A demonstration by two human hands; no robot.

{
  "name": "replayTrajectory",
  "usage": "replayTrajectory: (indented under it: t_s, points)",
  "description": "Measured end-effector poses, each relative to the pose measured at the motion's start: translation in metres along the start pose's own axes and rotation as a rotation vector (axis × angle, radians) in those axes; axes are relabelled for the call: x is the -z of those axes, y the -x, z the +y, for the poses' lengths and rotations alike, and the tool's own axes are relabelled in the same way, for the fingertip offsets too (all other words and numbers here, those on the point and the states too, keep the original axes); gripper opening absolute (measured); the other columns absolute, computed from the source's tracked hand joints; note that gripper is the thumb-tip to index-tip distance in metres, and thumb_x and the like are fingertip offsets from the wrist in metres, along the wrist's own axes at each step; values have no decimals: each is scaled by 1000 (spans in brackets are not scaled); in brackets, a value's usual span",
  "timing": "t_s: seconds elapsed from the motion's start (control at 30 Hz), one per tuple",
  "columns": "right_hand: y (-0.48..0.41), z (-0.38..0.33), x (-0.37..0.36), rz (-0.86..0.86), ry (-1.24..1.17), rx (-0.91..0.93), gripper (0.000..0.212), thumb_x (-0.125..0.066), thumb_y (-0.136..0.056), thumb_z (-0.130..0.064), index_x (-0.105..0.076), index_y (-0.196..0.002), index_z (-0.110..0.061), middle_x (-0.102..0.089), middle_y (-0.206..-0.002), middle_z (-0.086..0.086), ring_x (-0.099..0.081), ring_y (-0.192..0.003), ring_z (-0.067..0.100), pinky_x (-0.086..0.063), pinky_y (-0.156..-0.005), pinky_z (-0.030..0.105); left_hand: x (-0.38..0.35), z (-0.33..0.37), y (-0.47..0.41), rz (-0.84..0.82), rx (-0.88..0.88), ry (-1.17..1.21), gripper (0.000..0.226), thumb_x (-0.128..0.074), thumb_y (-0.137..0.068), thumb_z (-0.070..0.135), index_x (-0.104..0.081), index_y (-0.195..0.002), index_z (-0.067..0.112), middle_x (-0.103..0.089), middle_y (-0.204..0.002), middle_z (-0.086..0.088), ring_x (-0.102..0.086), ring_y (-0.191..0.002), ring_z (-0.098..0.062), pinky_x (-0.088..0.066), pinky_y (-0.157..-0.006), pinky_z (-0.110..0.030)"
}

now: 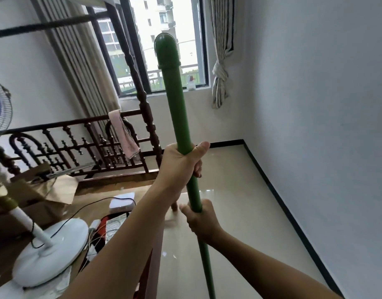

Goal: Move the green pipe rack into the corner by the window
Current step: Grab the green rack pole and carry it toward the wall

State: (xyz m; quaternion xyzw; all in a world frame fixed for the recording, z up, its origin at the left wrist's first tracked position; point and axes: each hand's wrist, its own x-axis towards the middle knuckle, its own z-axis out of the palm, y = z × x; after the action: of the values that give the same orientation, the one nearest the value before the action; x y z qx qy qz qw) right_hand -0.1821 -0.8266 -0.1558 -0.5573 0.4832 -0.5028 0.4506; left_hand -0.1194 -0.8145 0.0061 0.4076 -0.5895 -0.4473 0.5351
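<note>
The person has both hands wrapped round one upright of the green pipe rack (177, 117), stacked one above the other, which looks like the way to keep a tall, light frame from swinging while it is carried. The left hand (181, 162) is the upper one, fingers curled fully round the tube with the thumb pressed along its far side. The right hand (201, 219) is clamped round the same tube just below it, with a short stretch of bare pipe between the two.

From the left hand the tube rises, leaning slightly leftward, to a rounded elbow joint (166, 51) well above. Below the right hand it runs down and out of the picture, so the rest of the rack cannot be seen. Beyond the hands, ahead and to the right, lies the bare tiled corner (239, 156) under the window (164, 39), with a knotted curtain (221, 55) beside it. To the left of the hands stands a dark wooden bed frame (99, 145), near enough to catch the rack.
</note>
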Motion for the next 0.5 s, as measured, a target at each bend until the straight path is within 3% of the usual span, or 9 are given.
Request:
replayTrajectory:
  t_s: [0.2, 0.3, 0.5]
  points:
    - [-62, 5, 13, 16, 48, 13, 38, -64, -84, -16, -49, -49, -16, -49, -46, 2, -50, -44, 20, -49, -51, 35, -5, -18, -63, 13, 11, -10, 34, -65, -86, 24, -47, -57, 19, -45, -42, 5, -45, -43, -16, -46, -54, -30]
    - [-85, 5, 21, 43, 83, 22, 43, -64, -84, -14, -50, -44, -21, -54, -36, -7, -53, -37, 5, -52, -52, 32, -7, -26, -89, -6, -14, -25, 31, -65, -85, 25, -49, -61, 16, -47, -44, 4, -47, -44, -16, -47, -53, -29]
    - [-117, 6, 34, 77, 232, 14, 28, -66, -83, -25, -60, -62, -7, -58, -49, -2, -59, -41, 8, -61, -63, 40, -6, -35, -128, -119, -25, -53, 27, -64, -86, 26, -52, -65, 15, -51, -53, -2, -52, -52, -18, -52, -63, -31]
